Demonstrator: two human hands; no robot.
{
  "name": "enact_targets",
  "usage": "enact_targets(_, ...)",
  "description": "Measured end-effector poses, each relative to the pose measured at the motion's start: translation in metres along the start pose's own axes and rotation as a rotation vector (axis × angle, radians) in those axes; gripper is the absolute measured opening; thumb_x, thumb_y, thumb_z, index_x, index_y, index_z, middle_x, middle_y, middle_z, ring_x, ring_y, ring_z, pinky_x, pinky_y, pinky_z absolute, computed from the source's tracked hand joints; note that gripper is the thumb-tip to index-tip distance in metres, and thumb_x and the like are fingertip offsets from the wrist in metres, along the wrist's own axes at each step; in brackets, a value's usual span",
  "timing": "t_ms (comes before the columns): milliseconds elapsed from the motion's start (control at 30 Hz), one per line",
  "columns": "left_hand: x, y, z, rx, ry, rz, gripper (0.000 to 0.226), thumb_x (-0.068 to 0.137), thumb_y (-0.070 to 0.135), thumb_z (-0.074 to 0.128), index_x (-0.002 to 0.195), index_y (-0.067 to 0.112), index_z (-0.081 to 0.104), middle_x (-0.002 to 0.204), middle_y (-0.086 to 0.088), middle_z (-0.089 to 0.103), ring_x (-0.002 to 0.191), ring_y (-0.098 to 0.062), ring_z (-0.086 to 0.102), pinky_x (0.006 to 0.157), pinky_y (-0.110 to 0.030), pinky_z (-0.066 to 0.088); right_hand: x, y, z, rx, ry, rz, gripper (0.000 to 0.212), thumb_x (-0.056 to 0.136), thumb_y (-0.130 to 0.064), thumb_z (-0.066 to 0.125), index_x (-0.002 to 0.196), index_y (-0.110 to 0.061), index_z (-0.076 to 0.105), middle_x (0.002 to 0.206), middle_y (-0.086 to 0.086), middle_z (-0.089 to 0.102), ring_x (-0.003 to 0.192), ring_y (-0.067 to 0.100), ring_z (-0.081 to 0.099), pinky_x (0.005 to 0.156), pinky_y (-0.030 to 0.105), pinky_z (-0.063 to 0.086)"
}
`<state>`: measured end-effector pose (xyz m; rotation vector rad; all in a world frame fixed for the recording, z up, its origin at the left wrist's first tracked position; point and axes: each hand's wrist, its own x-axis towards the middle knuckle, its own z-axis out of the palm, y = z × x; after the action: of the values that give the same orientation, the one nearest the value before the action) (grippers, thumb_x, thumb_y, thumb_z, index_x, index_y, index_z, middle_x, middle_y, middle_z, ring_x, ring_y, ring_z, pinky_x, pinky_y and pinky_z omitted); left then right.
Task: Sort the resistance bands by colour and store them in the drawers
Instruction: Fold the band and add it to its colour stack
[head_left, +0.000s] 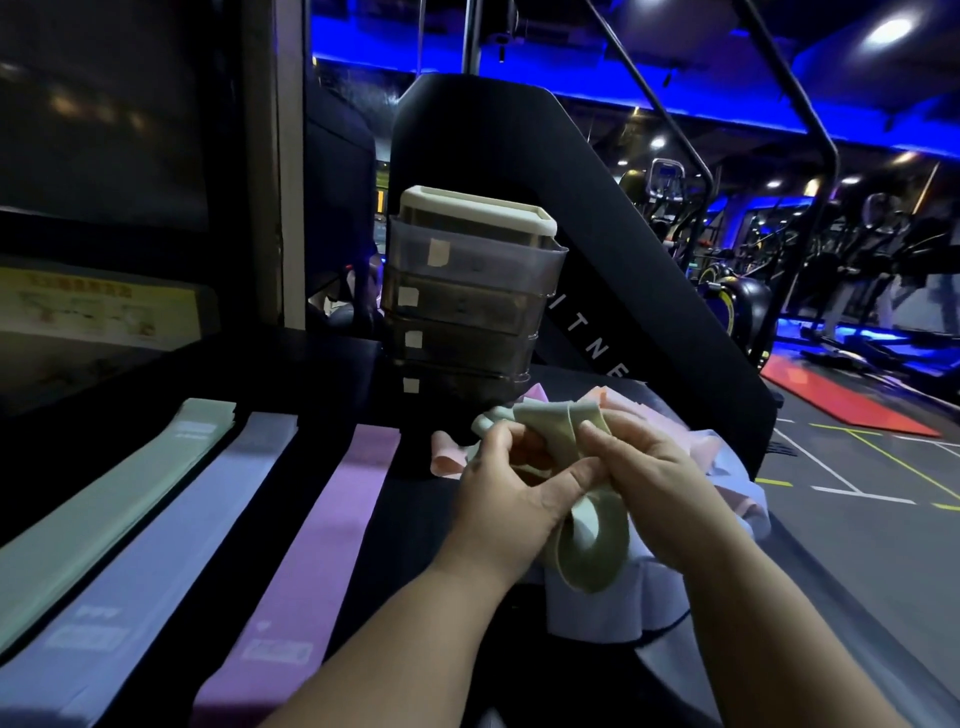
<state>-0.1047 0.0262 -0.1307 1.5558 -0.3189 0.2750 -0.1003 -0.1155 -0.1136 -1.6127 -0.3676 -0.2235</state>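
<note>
Left hand (511, 488) and right hand (657, 475) both pinching pale green resistance band (595, 545) (flat, twisted), loop drooping below fingers.

Dark matte worktop (413, 512), bearing on the left three strips laid flat side by side: pale green flat elastic band (119, 499), lilac-grey flat elastic band (171, 535), purple flat elastic band (317, 530). At the back, smoky translucent plastic drawer tower with cream lid (467, 301). On the right, loose heap of pink and whitish elastic bands (691, 441)
</note>
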Motion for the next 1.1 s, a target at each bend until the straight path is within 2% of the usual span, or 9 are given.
enact_targets(133, 0.003, -0.006, -0.002, 0.062, 0.004, -0.013, 0.023, 0.08, 0.02, 0.077, 0.097, 0.02, 0.062, 0.083, 0.023, 0.051, 0.077, 0.005, 0.061, 0.078, -0.017, 0.054, 0.0, 0.002, -0.003, 0.016, -0.002, 0.036, 0.026, 0.082, -0.022, 0.061, 0.101, -0.009, 0.074, 0.103, 0.026, 0.068, 0.093, 0.029, 0.066, 0.087, 0.043, 0.051)
enact_targets(233, 0.005, -0.007, -0.004, 0.022, -0.018, -0.058, 0.01, 0.09, 0.022, 0.066, 0.1, 0.023, 0.065, 0.087, 0.018, 0.051, 0.078, 0.011, 0.057, 0.07, -0.003, 0.045, 0.002, 0.002, -0.006, -0.027, 0.08, 0.03, 0.022, 0.079, -0.021, 0.064, 0.096, -0.009, 0.075, 0.097, 0.021, 0.071, 0.089, 0.027, 0.066, 0.084, 0.043, 0.052)
enact_targets(400, 0.006, -0.008, -0.001, -0.108, -0.016, -0.171, 0.015, 0.073, 0.042, 0.058, 0.083, 0.039, 0.068, 0.14, -0.013, 0.04, 0.103, -0.012, 0.061, 0.083, -0.027, 0.053, 0.003, 0.002, -0.016, -0.002, 0.254, 0.083, 0.009, 0.091, -0.004, 0.062, 0.089, -0.005, 0.07, 0.075, 0.01, 0.072, 0.064, 0.017, 0.067, 0.057, 0.026, 0.056)
enact_targets(533, 0.006, -0.009, -0.003, -0.208, 0.021, -0.245, 0.03, 0.066, 0.033, 0.058, 0.096, 0.03, 0.058, 0.121, -0.014, 0.06, 0.096, -0.022, 0.065, 0.075, -0.029, 0.049, 0.003, 0.002, -0.022, 0.055, 0.312, 0.134, 0.011, 0.091, -0.008, 0.062, 0.096, 0.001, 0.066, 0.076, 0.013, 0.07, 0.06, 0.017, 0.066, 0.054, 0.026, 0.053)
enact_targets(700, 0.006, -0.009, -0.005, -0.177, -0.043, -0.353, 0.054, 0.06, 0.021, 0.058, 0.113, 0.024, 0.049, 0.135, -0.009, 0.043, 0.097, -0.019, 0.061, 0.081, -0.035, 0.051, 0.003, 0.002, -0.028, 0.121, 0.285, 0.159, 0.034, 0.083, -0.015, 0.071, 0.111, 0.002, 0.063, 0.088, 0.016, 0.071, 0.075, 0.028, 0.067, 0.073, 0.039, 0.052)
enact_targets(767, 0.004, -0.01, -0.003, -0.093, -0.097, -0.374, 0.044, 0.075, 0.011, 0.057, 0.119, 0.018, 0.053, 0.113, -0.002, 0.051, 0.084, -0.013, 0.057, 0.078, -0.029, 0.048, 0.002, 0.0, -0.03, 0.134, 0.206, 0.165, 0.047, 0.071, -0.017, 0.072, 0.115, -0.007, 0.063, 0.096, 0.013, 0.073, 0.083, 0.028, 0.068, 0.077, 0.041, 0.053)
enact_targets(900, 0.003, -0.012, -0.003, 0.026, -0.113, -0.411, 0.01, 0.087, 0.011, 0.054, 0.089, 0.013, 0.063, 0.075, 0.002, 0.056, 0.075, -0.015, 0.051, 0.071, -0.028, 0.043, 0.001, -0.002, -0.036, 0.053, 0.12, 0.16, 0.057, 0.063, 0.001, 0.066, 0.118, -0.014, 0.06, 0.095, 0.006, 0.073, 0.087, 0.024, 0.069, 0.069, 0.036, 0.056)
enact_targets(1033, 0.008, -0.019, -0.005, 0.222, -0.134, -0.361, 0.032, 0.097, 0.037, 0.051, 0.083, 0.011, 0.064, 0.079, 0.004, 0.057, 0.076, -0.012, 0.052, 0.066, -0.026, 0.04, -0.001, -0.003, -0.04, 0.028, 0.154, 0.155, 0.051, 0.076, 0.019, 0.057, 0.116, -0.012, 0.062, 0.094, 0.009, 0.072, 0.08, 0.023, 0.07, 0.059, 0.03, 0.055)
enact_targets(1100, 0.01, -0.024, -0.005, 0.334, -0.098, -0.311, 0.032, 0.098, 0.035, 0.051, 0.08, 0.011, 0.065, 0.097, 0.001, 0.055, 0.085, -0.019, 0.058, 0.076, -0.031, 0.05, 0.0, -0.001, -0.043, -0.013, 0.183, 0.162, 0.049, 0.073, 0.014, 0.062, 0.115, -0.012, 0.064, 0.098, 0.015, 0.072, 0.084, 0.027, 0.069, 0.067, 0.037, 0.057)
